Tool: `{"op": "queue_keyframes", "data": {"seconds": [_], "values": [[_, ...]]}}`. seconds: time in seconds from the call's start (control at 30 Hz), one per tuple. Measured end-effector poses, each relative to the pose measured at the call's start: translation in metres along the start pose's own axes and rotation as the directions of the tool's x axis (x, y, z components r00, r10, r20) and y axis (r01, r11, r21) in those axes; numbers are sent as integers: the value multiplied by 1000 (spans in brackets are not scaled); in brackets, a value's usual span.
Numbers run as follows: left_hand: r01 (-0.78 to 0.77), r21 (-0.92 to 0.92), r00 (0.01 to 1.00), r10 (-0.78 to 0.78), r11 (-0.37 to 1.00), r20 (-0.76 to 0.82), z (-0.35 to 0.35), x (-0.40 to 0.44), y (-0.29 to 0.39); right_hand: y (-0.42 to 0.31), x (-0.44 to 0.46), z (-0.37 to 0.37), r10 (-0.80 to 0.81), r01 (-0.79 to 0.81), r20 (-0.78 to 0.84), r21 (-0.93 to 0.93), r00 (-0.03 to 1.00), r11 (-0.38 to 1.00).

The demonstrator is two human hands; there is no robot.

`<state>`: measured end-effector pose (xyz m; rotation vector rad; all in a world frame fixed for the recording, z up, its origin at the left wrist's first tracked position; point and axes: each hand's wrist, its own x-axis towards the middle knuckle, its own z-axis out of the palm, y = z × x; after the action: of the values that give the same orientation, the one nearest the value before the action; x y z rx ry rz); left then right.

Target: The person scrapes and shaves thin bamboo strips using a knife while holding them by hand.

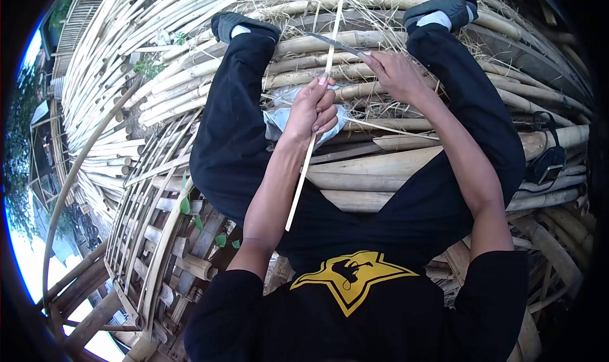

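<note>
A thin, pale bamboo strip (301, 194) runs through the closed fingers of my left hand (312, 108), its upper end pointing away from me and its lower end reaching toward my lap. My right hand (396, 77) grips a knife (339, 45) whose handle is mostly hidden in the fist. The blade points left and crosses the strip above my left hand; whether it cuts into the strip I cannot tell. Fine shavings (374, 29) lie scattered past the knife. Beneath my left hand is a crumpled pale plastic bag (279, 118).
Stacked bamboo poles (361, 181) lie under and between my legs. More bamboo poles (114, 64) fan out to the left, beside a woven bamboo frame (149, 235). A small dark bag (547, 165) with a strap rests at my right knee. A curved pole (70, 178) rises at far left.
</note>
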<state>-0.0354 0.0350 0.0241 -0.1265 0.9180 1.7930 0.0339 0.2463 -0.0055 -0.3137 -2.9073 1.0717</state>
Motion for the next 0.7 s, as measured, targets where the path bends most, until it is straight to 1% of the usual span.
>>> {"op": "queue_keyframes", "data": {"seconds": [0.03,0.07,0.1,0.17,0.3,0.37,0.4,0.43,0.47,0.5,0.53,0.57,0.63,0.67,0.7], "values": [[-6,-5,1000,5,1000,-22,1,-3,-1,-6,-4,3,-51,50,13,80,999,996],[-6,-12,999,5,1000,-51,2,-4,0,-12,-10,1,-15,4,137,79,990,997],[-8,-15,998,8,1000,-55,0,-4,1,-17,-12,4,-18,7,142,79,990,997],[21,-18,1000,-21,1000,-17,-3,-5,5,-21,-15,9,-49,28,135,152,990,988],[37,-71,999,-36,997,21,-4,-7,3,-18,-15,9,-37,15,159,140,987,990],[48,-100,999,-46,994,19,-5,-4,-1,-9,-14,15,-69,61,110,79,992,995],[62,-130,998,-60,990,14,-7,-4,-3,-6,-12,17,-69,60,108,81,992,995],[63,-131,998,-62,989,11,-10,-5,-5,-3,-11,18,-57,54,111,37,992,998],[75,-187,997,-74,979,11,-13,-5,-7,1,-9,18,-44,45,110,-9,993,999],[85,-237,996,-82,968,22,-14,-1,-5,14,0,16,-42,44,100,-15,994,999],[92,-279,996,-84,956,39,-14,-3,-3,33,9,12,77,-77,-7,-41,997,996],[101,-277,995,-96,955,33,-11,-14,-7,49,9,12,200,-205,-105,-43,974,978],[66,-238,991,-36,969,129,-6,-25,1,80,18,-22,237,-251,-126,-108,963,962],[54,-220,993,-30,974,111,-6,-24,2,72,23,-25,236,-249,-129,-95,963,964],[52,-253,995,-28,966,98,-9,-19,3,60,20,-26,215,-221,-162,-22,963,975]]}}
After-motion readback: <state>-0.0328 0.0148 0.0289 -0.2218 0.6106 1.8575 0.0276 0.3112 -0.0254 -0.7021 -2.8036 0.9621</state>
